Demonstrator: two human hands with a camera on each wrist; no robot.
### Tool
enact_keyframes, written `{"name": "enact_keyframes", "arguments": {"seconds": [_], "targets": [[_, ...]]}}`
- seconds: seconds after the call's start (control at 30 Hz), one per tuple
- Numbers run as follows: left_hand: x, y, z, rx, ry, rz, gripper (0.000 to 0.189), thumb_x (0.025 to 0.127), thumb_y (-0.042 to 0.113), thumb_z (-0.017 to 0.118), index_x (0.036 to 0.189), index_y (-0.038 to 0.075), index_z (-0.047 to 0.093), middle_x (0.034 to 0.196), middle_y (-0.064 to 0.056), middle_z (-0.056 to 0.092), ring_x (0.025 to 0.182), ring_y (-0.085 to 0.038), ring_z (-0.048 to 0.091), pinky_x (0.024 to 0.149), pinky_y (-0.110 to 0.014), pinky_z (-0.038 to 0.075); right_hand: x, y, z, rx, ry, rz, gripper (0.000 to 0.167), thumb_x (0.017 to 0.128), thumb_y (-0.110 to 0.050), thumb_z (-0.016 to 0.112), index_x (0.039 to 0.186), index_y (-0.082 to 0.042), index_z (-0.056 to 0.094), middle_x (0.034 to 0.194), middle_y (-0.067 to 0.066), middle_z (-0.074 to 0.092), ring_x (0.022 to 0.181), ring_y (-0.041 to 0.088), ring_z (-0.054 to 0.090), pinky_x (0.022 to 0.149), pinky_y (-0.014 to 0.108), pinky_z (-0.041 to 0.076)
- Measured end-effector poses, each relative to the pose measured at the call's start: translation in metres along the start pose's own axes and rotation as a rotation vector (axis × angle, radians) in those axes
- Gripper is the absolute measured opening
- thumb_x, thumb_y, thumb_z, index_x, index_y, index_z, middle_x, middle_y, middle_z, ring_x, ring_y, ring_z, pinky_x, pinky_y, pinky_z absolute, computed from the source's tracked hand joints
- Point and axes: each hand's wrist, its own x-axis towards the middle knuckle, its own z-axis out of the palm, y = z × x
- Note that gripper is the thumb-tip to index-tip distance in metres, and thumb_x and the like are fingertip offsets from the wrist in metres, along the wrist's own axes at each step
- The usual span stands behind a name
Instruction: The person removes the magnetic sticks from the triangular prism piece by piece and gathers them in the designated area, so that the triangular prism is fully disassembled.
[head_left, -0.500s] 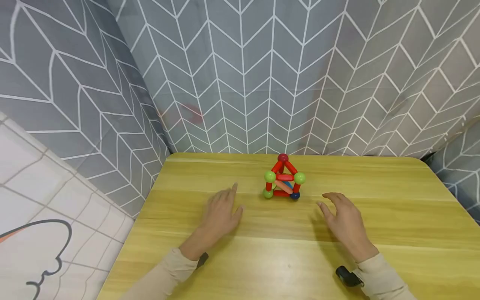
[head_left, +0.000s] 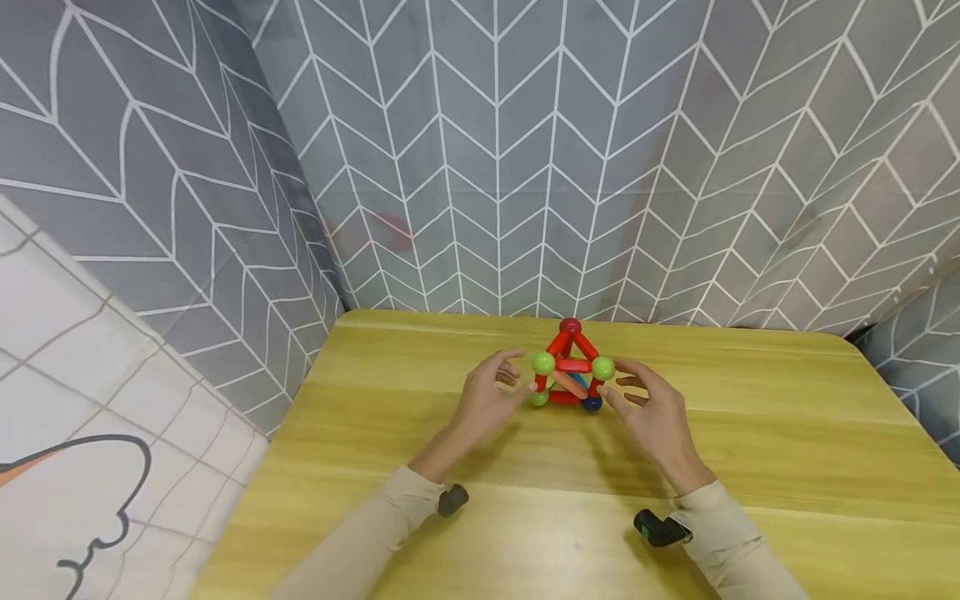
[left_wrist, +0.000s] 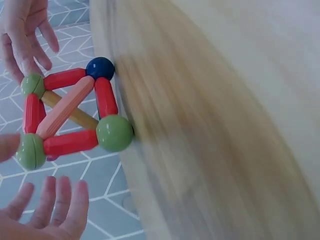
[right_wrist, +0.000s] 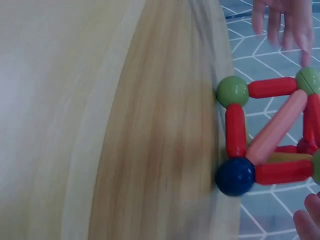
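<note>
A ball-and-rod frame [head_left: 573,366] stands near the middle of the far edge of the desk [head_left: 525,492]. Its glossy red rods [head_left: 565,398] form a square front and a peak topped by a dark red ball [head_left: 570,327]. Three front corners are green balls [head_left: 543,363]; the lower right is a navy ball [head_left: 592,402]. A salmon rod [head_left: 572,384] slants across. The left hand [head_left: 486,398] and right hand [head_left: 660,414] flank it, fingers unclenched; whether fingertips touch it, I cannot tell.
</note>
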Motion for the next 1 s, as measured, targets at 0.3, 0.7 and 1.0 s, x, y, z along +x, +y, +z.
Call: {"name": "enact_keyframes", "arguments": {"seconds": [0.3, 0.7, 1.0], "targets": [[0.015, 0.004, 0.025, -0.045, -0.079, 0.077, 0.05, 0.093, 0.02, 0.072, 0.141, 0.016, 0.057, 0.135, -0.007, 0.065, 0.121, -0.028, 0.062, 0.097, -0.048, 0.056, 0.007, 0.005, 0.011, 0.039, -0.003, 0.013, 0.044, 0.089, -0.009, 0.076, 0.131, -0.003, 0.063, 0.125, 0.017, 0.069, 0.107, 0.034, 0.069, 0.088, 0.045, 0.059], [0.021, 0.004, 0.032, -0.063, -0.032, 0.125, 0.038, 0.095, 0.014, 0.07, 0.132, 0.011, 0.063, 0.131, -0.008, 0.066, 0.114, -0.025, 0.066, 0.09, -0.036, 0.059, 0.015, 0.006, 0.022, 0.104, 0.035, -0.088, 0.037, 0.088, 0.0, 0.072, 0.125, 0.0, 0.067, 0.118, 0.022, 0.07, 0.101, 0.039, 0.07, 0.083, 0.045, 0.059], [0.022, 0.003, 0.032, -0.071, -0.009, 0.118, 0.035, 0.095, 0.016, 0.07, 0.13, 0.01, 0.066, 0.131, -0.01, 0.067, 0.106, -0.03, 0.07, 0.086, -0.039, 0.061, 0.017, 0.008, 0.023, 0.108, 0.044, -0.084, 0.035, 0.087, -0.001, 0.073, 0.122, -0.001, 0.068, 0.117, 0.02, 0.071, 0.105, 0.034, 0.069, 0.088, 0.047, 0.058]]}}
